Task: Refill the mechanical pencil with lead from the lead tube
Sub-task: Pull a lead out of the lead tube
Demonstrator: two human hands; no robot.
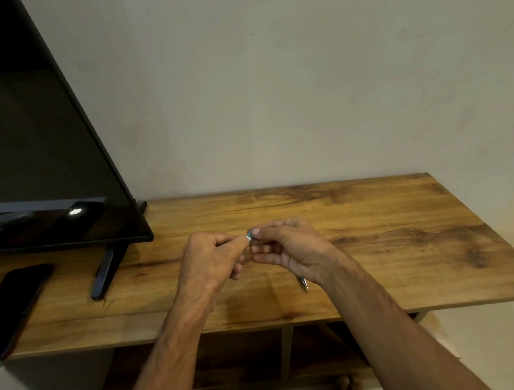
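Both hands meet above the middle of the wooden table (375, 215). My right hand (288, 248) is closed around the mechanical pencil (303, 283). Only its thin metal tip shows, poking out below the palm toward me. My left hand (208, 261) pinches a small pale slender piece, seemingly the lead tube (248, 236), between thumb and fingertips. Its end touches my right thumb tip, where the pencil's upper end lies hidden. The fingers cover most of both objects, so I cannot tell whether any lead is out.
A large black screen (28, 152) stands at the left on a dark foot (104, 276). A dark phone (10, 306) lies flat near the table's left front edge. The wall is right behind the table. Open shelves (288, 353) sit beneath the tabletop.
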